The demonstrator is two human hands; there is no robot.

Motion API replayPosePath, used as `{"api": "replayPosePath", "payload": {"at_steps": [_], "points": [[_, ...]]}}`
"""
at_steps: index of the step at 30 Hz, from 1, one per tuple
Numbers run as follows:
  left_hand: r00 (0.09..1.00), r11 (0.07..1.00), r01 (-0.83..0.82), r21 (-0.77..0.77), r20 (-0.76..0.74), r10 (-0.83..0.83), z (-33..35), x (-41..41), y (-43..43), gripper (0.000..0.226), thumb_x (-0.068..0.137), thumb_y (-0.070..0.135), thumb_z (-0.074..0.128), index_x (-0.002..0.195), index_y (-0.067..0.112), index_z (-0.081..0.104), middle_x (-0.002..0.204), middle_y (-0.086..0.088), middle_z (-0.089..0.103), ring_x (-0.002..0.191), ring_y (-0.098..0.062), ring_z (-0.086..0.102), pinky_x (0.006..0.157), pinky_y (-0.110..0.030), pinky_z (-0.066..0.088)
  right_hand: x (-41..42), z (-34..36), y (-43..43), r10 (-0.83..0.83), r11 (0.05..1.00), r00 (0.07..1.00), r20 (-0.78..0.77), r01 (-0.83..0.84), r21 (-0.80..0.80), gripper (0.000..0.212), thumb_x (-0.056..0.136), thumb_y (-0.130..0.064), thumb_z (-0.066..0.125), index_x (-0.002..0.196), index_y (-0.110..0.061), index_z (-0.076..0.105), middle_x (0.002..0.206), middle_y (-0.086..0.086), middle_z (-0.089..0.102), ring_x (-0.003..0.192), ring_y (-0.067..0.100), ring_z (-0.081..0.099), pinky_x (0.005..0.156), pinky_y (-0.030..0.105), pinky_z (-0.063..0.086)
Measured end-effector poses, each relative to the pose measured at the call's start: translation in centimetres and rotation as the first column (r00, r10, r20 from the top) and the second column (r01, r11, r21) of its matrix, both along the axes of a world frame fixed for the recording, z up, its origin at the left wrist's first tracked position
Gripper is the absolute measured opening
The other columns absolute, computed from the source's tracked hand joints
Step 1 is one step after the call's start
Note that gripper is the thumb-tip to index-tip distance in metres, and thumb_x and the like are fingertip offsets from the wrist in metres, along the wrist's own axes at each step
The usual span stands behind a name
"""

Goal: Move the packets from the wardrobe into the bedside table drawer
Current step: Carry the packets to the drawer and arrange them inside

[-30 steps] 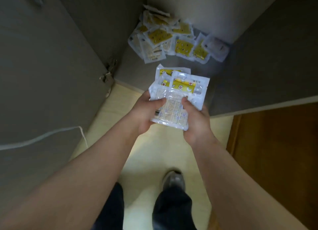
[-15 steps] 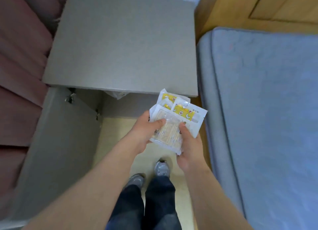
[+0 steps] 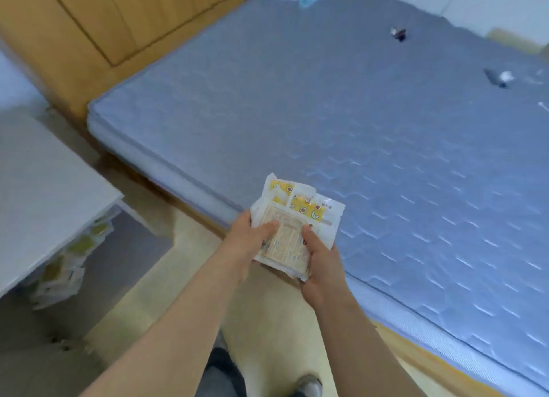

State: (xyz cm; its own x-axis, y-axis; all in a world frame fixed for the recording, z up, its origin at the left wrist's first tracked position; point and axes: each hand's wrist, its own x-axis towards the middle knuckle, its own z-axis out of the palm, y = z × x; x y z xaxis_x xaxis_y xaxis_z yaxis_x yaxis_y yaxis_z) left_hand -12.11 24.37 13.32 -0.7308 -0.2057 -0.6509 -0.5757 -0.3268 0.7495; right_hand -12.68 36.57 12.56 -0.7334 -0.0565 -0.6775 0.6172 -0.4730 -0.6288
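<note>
Both hands hold a stack of clear plastic packets (image 3: 300, 218) with yellow and white printing, in front of me above the pale floor beside the bed. My left hand (image 3: 245, 243) grips the stack's left edge with the thumb on top. The right edge is gripped by my right hand (image 3: 319, 267), thumb also on top. At the far left is the grey bedside table top (image 3: 44, 194). Under it the open drawer (image 3: 124, 257) shows several similar packets (image 3: 65, 266) piled at its left end. The wardrobe is out of view.
A blue-grey quilted mattress (image 3: 371, 135) fills the right and middle, with small dark objects (image 3: 399, 35) lying on it. A wooden panel (image 3: 118, 25) stands behind the bed. My shoe (image 3: 309, 386) is on the beige floor (image 3: 261, 322) between table and bed.
The view swung from the wardrobe shelf, past the bedside table with its open drawer, towards the bed. Both hands kept their hold on the stack of packets throughout.
</note>
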Motion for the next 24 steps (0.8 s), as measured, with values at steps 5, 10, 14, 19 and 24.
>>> {"api": "replayPosePath", "payload": {"at_steps": [5,10,14,19,24], "points": [[0.941,0.943,0.330,-0.047,-0.056,-0.332,3.4,-2.1,15.0,0.021,0.091,0.014,0.060,0.111,0.021,0.056,0.101,-0.001,0.066,0.087,-0.017,0.065,0.066,-0.033,0.054,1.9,3.6,14.6,-0.292,0.956,0.955,-0.049,0.292,0.003,0.013,0.093,-0.010,0.056,0.096,-0.017,0.066,0.086,0.004,0.074,0.077,0.022,0.070,0.050,0.027,0.054],[0.770,0.780,0.615,-0.115,-0.127,-0.626,6.4,-0.3,30.8,0.025,0.091,0.014,0.058,0.115,0.017,0.059,0.107,-0.006,0.068,0.096,-0.024,0.066,0.075,-0.040,0.057,7.1,5.7,28.6,-0.568,0.822,0.819,-0.083,0.570,-0.004,0.016,0.092,-0.015,0.058,0.106,-0.019,0.064,0.103,0.009,0.072,0.095,0.028,0.068,0.065,0.033,0.055],[0.616,0.630,0.766,-0.128,-0.139,-0.776,7.8,3.0,41.6,0.020,0.090,0.015,0.059,0.110,0.016,0.061,0.107,-0.008,0.069,0.095,-0.026,0.067,0.084,-0.044,0.055,12.4,6.8,37.7,-0.751,0.657,0.653,-0.098,0.754,-0.010,0.018,0.090,-0.017,0.061,0.108,-0.019,0.063,0.107,0.008,0.071,0.101,0.030,0.066,0.067,0.032,0.052],[0.456,0.468,0.881,-0.064,-0.146,-0.878,8.5,7.3,52.0,0.020,0.090,0.015,0.061,0.110,0.017,0.060,0.104,-0.007,0.069,0.090,-0.023,0.067,0.075,-0.037,0.055,18.1,7.7,45.4,-0.902,0.430,0.425,-0.078,0.901,-0.063,0.013,0.089,-0.016,0.063,0.102,-0.019,0.063,0.097,0.005,0.074,0.093,0.026,0.069,0.072,0.034,0.054],[0.307,0.317,0.948,-0.041,-0.155,-0.939,8.8,9.8,60.5,0.017,0.090,0.014,0.061,0.107,0.016,0.060,0.100,-0.007,0.070,0.088,-0.025,0.068,0.082,-0.045,0.055,21.1,8.2,51.7,-0.972,0.227,0.220,-0.087,0.970,-0.085,0.017,0.088,-0.013,0.063,0.105,-0.015,0.063,0.101,0.008,0.073,0.099,0.030,0.068,0.081,0.042,0.055]]}}
